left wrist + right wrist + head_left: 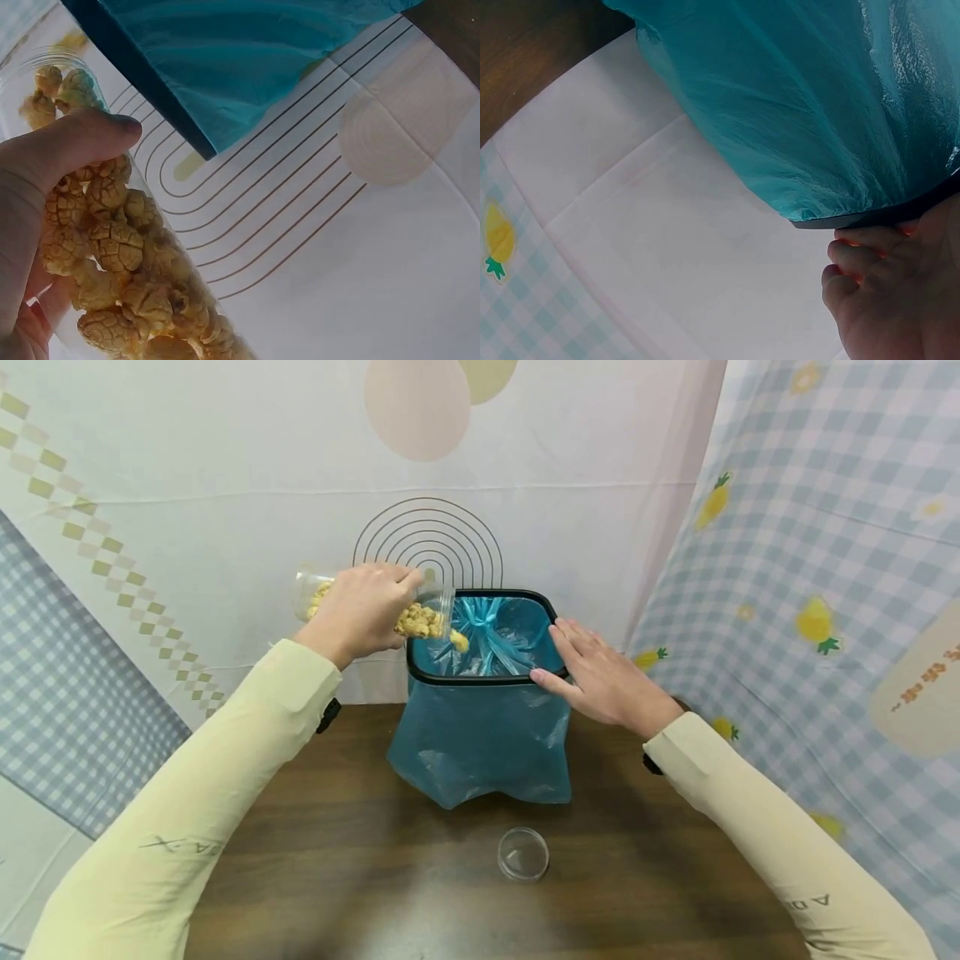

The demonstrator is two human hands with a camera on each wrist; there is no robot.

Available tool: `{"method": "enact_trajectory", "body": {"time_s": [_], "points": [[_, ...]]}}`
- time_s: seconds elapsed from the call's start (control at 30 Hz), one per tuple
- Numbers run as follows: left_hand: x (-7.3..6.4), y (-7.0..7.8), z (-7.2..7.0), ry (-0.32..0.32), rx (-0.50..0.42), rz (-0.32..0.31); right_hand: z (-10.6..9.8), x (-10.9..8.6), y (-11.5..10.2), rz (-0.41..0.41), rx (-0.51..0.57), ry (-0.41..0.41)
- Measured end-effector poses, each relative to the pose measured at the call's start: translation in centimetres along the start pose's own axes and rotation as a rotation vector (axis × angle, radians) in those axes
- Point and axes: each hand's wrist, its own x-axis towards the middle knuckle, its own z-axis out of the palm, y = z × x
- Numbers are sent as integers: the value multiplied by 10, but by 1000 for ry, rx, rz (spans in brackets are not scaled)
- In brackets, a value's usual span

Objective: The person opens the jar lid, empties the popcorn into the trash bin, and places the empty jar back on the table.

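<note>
My left hand (367, 610) grips a clear plastic jar (447, 602) of caramel popcorn (116, 247), fingers and thumb curled round its side. The jar lies nearly on its side, mouth tipped down over the left rim of a trash bin (487, 680). A few popcorn pieces (459, 641) sit at the jar's mouth, above the opening. A blue plastic bag (487, 735) lines the bin and hangs over its outside, held under a black rim. My right hand (600, 681) rests on the bin's right rim with fingers extended, thumb at the front right corner.
A round clear lid (523, 855) lies on the brown wooden table (360, 885) in front of the bin. Behind the bin hangs a white patterned cloth (247, 543). A blue checked cloth (772, 568) with pineapple prints hangs on the right.
</note>
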Motion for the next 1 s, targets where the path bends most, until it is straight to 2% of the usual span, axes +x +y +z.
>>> {"method": "enact_trajectory", "body": {"time_s": [0.23, 0.7, 1.0], "points": [[3, 4, 3, 8, 75, 49, 0, 0, 0, 11, 27, -1], [7, 7, 9, 116, 130, 138, 0, 0, 0, 12, 12, 2], [6, 8, 11, 118, 143, 160, 0, 0, -1, 13, -3, 2]]}}
